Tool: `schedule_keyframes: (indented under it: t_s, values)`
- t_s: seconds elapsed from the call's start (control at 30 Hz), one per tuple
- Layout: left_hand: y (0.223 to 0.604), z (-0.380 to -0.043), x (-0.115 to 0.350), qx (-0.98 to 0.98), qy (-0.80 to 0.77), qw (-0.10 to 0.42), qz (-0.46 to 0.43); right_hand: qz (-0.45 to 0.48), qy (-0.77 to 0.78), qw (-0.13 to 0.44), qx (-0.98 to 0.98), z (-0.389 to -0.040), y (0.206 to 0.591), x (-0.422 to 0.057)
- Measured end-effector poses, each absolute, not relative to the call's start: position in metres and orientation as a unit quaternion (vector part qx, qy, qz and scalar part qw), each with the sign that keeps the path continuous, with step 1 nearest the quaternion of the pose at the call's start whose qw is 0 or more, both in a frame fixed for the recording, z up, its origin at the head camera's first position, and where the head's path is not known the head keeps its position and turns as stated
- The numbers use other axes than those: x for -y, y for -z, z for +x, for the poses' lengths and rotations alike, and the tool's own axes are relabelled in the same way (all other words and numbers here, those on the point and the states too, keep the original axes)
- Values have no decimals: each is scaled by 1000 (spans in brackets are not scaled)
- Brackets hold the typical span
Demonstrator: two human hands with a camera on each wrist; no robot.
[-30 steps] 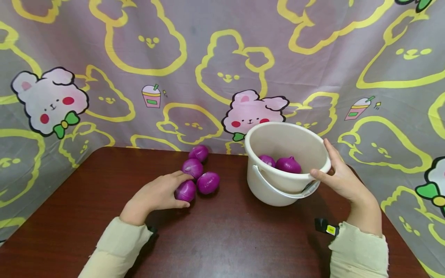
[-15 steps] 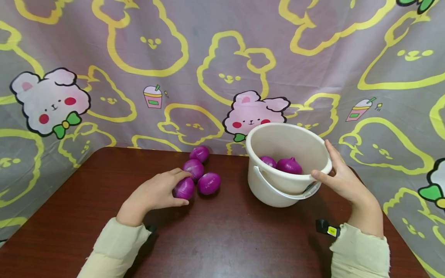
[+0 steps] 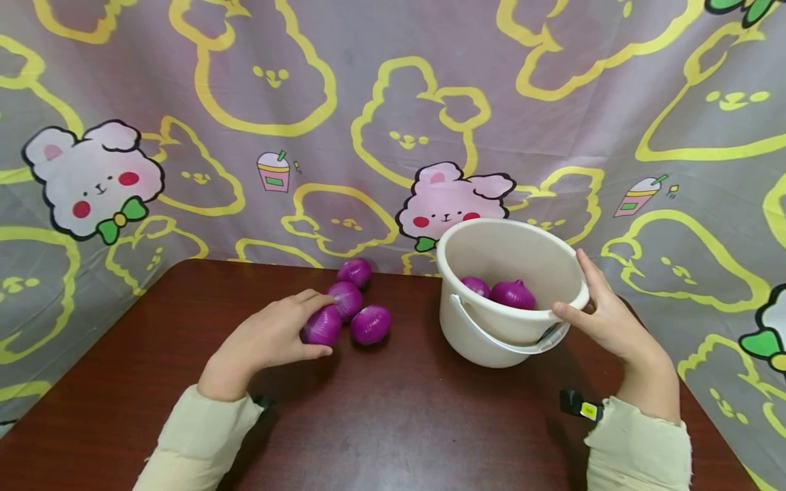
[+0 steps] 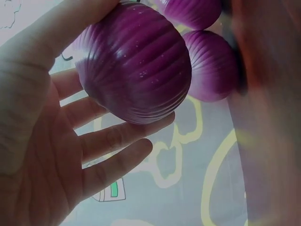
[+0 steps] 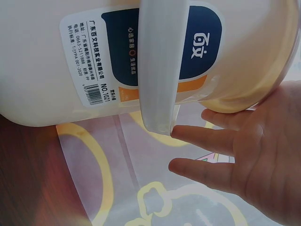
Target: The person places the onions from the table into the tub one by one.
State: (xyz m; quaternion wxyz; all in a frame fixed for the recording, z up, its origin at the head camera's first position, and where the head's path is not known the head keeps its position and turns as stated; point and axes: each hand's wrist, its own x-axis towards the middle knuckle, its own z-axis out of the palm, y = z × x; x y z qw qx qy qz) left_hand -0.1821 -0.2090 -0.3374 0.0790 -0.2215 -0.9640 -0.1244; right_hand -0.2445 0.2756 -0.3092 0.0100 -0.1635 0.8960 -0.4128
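Facing a cartoon-printed cloth (image 3: 340,146) across a glossy reddish-brown tabletop (image 3: 399,416), pinching a purple onion (image 3: 324,327) with the left grip (image 3: 265,339), holding a bucket (image 3: 494,318) with the right grip (image 3: 610,326).

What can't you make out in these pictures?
Head view: the floor of the bucket, hidden by its near wall and the two onions inside.
Head view: part of the gripped onion, behind the left hand.
Left wrist view: the rest of the uppermost onion, cut off by the top edge.
Right wrist view: a strip of the label, behind the handle.
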Motion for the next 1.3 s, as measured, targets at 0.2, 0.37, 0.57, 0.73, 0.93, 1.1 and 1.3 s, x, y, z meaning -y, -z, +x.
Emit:
schedule_keyframes:
  t_s: [0.2,0.37,0.57,0.73,0.93,1.1,1.3]
  values:
    - [331,-180,211,961,128,104,-223,-159,401,3,-902,-243,309,-276]
    - [329,-180,212,960,130,107,-223,-160,409,4,-899,-242,310,-278]
    - [326,-180,211,959,132,115,-224,-160,406,4,-900,-242,310,-277]
    - [324,-180,211,959,135,115,-222,-157,407,4,-900,-242,308,-276]
    - [319,-176,215,961,135,116,-213,-155,411,4,-898,-241,308,-273]
    - [315,-176,216,961,132,120,-212,-157,414,3,-897,-240,309,-273]
    - [312,-180,213,958,134,128,-220,-155,413,3,-898,-241,308,-273]
